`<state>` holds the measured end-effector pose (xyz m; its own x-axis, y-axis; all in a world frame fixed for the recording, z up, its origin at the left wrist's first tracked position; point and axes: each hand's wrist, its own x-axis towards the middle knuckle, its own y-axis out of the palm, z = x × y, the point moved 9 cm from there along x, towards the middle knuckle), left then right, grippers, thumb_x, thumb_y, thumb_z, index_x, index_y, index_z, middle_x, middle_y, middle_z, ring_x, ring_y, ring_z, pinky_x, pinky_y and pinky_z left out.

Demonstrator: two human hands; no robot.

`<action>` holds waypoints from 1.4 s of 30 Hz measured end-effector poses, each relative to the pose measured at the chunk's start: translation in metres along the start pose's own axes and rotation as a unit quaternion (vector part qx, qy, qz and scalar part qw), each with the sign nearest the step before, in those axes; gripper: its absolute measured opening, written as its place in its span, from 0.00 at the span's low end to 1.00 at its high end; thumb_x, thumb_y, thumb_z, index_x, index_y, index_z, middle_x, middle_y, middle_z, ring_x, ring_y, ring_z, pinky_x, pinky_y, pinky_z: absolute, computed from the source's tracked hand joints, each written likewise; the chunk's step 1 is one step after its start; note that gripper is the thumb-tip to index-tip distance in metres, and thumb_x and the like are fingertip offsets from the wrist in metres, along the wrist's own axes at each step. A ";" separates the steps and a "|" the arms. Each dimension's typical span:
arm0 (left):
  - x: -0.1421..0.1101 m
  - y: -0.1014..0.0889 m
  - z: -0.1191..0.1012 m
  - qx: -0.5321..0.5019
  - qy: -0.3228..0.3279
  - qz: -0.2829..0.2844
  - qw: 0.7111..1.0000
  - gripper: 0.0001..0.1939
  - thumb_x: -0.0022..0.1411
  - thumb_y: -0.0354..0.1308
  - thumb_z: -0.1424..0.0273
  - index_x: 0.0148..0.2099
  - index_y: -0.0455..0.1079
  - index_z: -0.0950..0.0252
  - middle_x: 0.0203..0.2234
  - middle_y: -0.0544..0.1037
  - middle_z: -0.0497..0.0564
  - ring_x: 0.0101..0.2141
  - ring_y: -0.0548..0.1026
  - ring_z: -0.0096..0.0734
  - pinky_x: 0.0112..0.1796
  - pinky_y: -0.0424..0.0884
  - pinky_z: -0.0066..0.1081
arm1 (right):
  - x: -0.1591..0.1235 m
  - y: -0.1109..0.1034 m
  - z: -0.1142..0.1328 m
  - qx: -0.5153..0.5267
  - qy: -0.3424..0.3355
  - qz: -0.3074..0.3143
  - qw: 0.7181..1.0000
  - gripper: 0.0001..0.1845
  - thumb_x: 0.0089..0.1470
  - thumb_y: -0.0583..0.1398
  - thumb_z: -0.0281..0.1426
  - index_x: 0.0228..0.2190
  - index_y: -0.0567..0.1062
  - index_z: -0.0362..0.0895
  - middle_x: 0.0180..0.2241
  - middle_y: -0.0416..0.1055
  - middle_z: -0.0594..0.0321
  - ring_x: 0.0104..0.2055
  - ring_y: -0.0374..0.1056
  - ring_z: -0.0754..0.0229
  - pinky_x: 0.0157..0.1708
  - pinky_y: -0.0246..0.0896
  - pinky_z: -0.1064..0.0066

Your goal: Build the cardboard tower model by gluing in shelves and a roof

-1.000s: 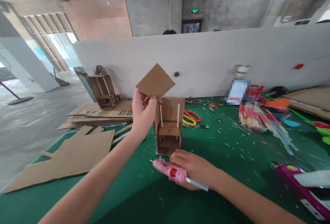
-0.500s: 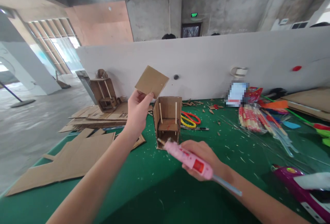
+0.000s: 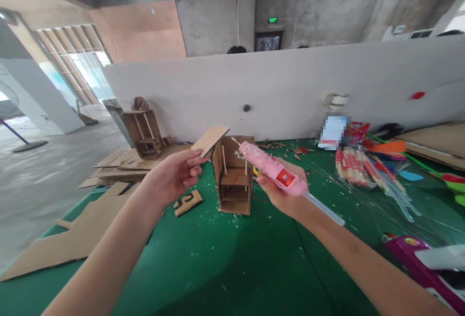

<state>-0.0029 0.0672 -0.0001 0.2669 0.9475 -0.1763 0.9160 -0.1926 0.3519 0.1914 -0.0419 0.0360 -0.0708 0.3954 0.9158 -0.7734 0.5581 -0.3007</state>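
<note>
My left hand [image 3: 174, 178] pinches a small square cardboard piece [image 3: 211, 139], tilted nearly flat, just left of a small open cardboard box model [image 3: 232, 175] with wooden sticks inside, standing on the green table [image 3: 236, 267]. My right hand [image 3: 279, 190] grips a pink hot glue gun [image 3: 271, 166] with a clear glue stick out its back. The gun's nozzle points up-left toward the box's top edge and the cardboard piece.
Flat cardboard sheets [image 3: 90, 214] and another cardboard model [image 3: 143, 132] lie at the left. Scissors, wooden sticks in plastic [image 3: 354, 165] and coloured items sit at the right, a purple tool [image 3: 425, 267] near the right edge. A white partition [image 3: 290, 88] backs the table.
My right hand lifted the glue gun off the table and raised it to the box's top. My left hand lowered the cardboard piece and tilted it nearly flat.
</note>
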 end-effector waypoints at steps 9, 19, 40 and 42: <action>-0.006 0.003 0.008 0.005 -0.042 -0.031 0.999 0.07 0.58 0.57 0.77 0.27 0.70 0.71 0.19 0.74 0.49 0.14 0.69 0.18 0.10 0.63 0.16 | -0.004 0.003 -0.008 0.003 0.050 0.010 0.999 0.16 0.61 0.57 0.41 0.25 0.66 0.46 0.22 0.62 0.68 0.22 0.59 0.66 0.22 0.56 0.71; 0.002 0.002 0.015 -0.026 -0.051 -0.015 0.998 0.07 0.58 0.58 0.77 0.27 0.73 0.72 0.20 0.77 0.53 0.15 0.72 0.21 0.13 0.69 0.17 | -0.015 0.009 -0.019 -0.003 0.073 -0.001 0.997 0.15 0.60 0.58 0.39 0.25 0.64 0.46 0.21 0.60 0.68 0.21 0.57 0.66 0.22 0.55 0.71; 0.000 0.008 0.014 -0.026 -0.055 0.014 0.998 0.12 0.63 0.51 0.80 0.28 0.71 0.75 0.19 0.77 0.52 0.15 0.73 0.21 0.15 0.71 0.18 | -0.014 0.007 -0.017 0.011 0.057 -0.010 0.998 0.13 0.58 0.59 0.35 0.24 0.64 0.46 0.21 0.59 0.69 0.21 0.57 0.66 0.22 0.55 0.72; 0.000 0.008 0.014 -0.028 -0.055 0.017 0.998 0.12 0.64 0.51 0.80 0.28 0.71 0.75 0.19 0.77 0.52 0.15 0.73 0.21 0.15 0.71 0.18 | -0.014 0.008 -0.016 0.010 0.045 -0.009 0.999 0.13 0.58 0.59 0.34 0.24 0.63 0.46 0.20 0.58 0.69 0.21 0.55 0.67 0.21 0.54 0.72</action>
<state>0.0086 0.0626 -0.0098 0.3321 0.9063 -0.2612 0.8884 -0.2076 0.4093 0.1966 -0.0315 0.0168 -0.0005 0.4509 0.8926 -0.7862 0.5514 -0.2790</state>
